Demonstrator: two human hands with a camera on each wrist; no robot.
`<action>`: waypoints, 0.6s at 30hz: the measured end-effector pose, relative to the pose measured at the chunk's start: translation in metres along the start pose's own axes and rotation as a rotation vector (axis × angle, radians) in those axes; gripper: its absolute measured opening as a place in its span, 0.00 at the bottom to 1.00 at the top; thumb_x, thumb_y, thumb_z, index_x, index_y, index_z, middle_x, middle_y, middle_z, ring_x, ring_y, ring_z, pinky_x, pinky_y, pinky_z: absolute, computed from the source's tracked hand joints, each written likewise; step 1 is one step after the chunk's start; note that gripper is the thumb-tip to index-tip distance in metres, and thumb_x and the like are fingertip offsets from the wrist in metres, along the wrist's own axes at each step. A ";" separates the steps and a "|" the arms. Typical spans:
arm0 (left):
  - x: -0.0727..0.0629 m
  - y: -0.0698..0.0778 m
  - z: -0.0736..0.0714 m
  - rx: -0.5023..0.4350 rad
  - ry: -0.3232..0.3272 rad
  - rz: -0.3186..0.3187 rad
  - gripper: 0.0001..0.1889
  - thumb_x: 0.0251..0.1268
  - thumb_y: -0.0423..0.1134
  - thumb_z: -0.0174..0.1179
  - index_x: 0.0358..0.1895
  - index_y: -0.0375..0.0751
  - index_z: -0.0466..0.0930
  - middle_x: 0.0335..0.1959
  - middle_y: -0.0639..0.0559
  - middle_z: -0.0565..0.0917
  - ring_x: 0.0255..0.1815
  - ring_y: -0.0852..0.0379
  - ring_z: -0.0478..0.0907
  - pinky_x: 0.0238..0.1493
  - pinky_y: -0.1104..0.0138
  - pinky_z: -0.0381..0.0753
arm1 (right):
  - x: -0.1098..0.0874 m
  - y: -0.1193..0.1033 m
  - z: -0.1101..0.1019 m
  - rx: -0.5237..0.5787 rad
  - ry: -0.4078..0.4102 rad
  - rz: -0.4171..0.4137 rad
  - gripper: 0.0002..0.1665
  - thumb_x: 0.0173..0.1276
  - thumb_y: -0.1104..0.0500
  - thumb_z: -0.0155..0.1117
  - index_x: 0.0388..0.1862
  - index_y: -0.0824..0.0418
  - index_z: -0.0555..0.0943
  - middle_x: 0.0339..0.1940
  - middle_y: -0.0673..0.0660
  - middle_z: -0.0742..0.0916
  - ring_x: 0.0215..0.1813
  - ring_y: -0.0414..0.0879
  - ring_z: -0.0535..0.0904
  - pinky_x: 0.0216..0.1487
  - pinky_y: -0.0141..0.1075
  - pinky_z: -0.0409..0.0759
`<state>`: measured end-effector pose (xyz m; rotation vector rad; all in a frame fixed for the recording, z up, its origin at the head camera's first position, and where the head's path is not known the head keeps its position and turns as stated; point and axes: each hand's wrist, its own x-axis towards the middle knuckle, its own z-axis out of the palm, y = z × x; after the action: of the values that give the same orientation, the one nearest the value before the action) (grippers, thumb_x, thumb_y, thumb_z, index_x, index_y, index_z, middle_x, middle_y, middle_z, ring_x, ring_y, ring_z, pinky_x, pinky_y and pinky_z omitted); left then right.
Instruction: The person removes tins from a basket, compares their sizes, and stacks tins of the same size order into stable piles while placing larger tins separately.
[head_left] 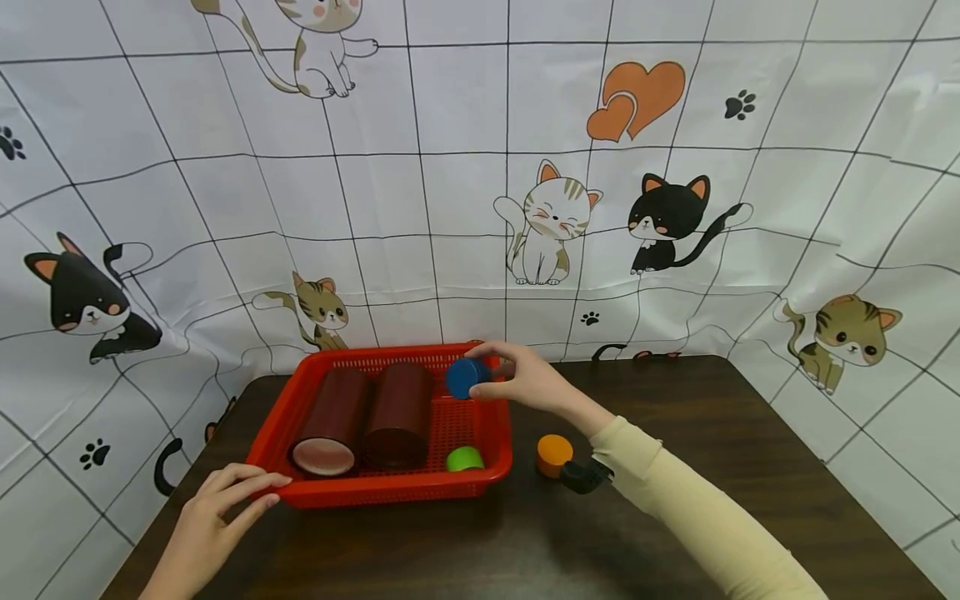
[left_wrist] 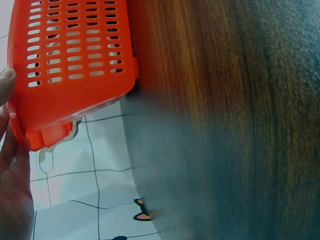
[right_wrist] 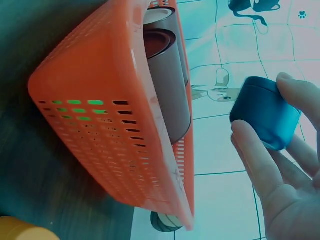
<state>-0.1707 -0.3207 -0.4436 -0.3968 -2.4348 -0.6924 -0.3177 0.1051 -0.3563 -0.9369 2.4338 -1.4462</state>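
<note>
My right hand (head_left: 517,379) pinches a small blue cylinder (head_left: 465,377) between thumb and fingers. It is above the back right part of a red plastic basket (head_left: 375,490). In the right wrist view the blue cylinder (right_wrist: 265,112) is tilted, level with the basket's rim and apart from it. My left hand (head_left: 217,517) holds the basket's front left corner, thumb and fingers at the rim; part of that hand is cut off in the left wrist view. Inside the basket lie two large brown cylinders (head_left: 333,408), side by side, and a small green cylinder (head_left: 465,458) near the front right.
An orange cylinder (head_left: 555,454) stands on the dark wooden table (head_left: 637,542), right of the basket and below my right forearm. A black device (head_left: 585,475) sits at my right wrist. Behind the table hangs a white gridded sheet (head_left: 465,208) with cartoon cats.
</note>
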 end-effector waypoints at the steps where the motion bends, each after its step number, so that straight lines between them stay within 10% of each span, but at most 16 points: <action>1: 0.001 0.000 0.000 0.001 -0.002 -0.005 0.21 0.50 0.31 0.74 0.44 0.64 0.87 0.41 0.65 0.78 0.43 0.78 0.62 0.39 0.79 0.62 | -0.002 0.001 -0.001 0.022 0.017 0.002 0.30 0.64 0.52 0.72 0.65 0.46 0.74 0.63 0.55 0.80 0.53 0.49 0.85 0.51 0.42 0.85; 18: 0.000 0.000 0.000 0.025 -0.002 -0.001 0.24 0.47 0.30 0.75 0.44 0.66 0.87 0.40 0.69 0.77 0.46 0.81 0.62 0.44 0.84 0.63 | -0.034 0.009 -0.012 0.087 0.110 0.015 0.37 0.62 0.56 0.74 0.69 0.46 0.72 0.68 0.56 0.77 0.64 0.58 0.79 0.57 0.47 0.82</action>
<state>-0.1707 -0.3208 -0.4434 -0.3869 -2.4433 -0.6611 -0.3002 0.1370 -0.3637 -0.8401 2.4245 -1.6248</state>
